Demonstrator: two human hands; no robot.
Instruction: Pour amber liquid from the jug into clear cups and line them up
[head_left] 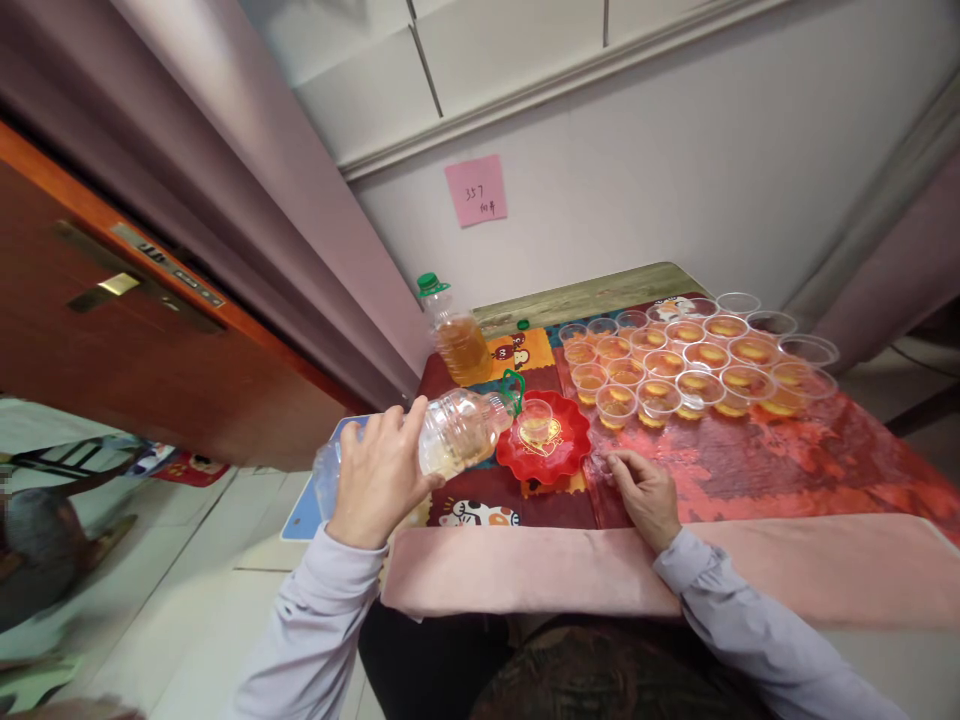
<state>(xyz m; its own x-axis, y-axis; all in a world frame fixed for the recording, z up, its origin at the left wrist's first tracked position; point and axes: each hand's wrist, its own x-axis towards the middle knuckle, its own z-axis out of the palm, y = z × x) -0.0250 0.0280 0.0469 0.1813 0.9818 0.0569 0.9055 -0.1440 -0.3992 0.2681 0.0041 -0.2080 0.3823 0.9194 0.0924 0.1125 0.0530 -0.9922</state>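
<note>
My left hand [379,475] is wrapped around a clear plastic bottle [459,430], which is tipped to the right with some pale yellowish liquid inside. A green ring handle [513,388] sits at its neck. The bottle's mouth is close beside a clear plastic cup [535,416] on a scalloped red plate [553,468]. Whether liquid is flowing between them I cannot make out. To the right of the plate, my right hand [646,497] rests on the tabletop with its fingers curled together, and nothing shows in them.
Several clear cups [658,397] of amber liquid stand in rows at the right. A second bottle [463,345] of amber liquid, green-capped, stands at the back left. A loose green cap [523,325] lies nearby. Pink cloth [525,570] covers the front edge; a wall [600,190] rises behind.
</note>
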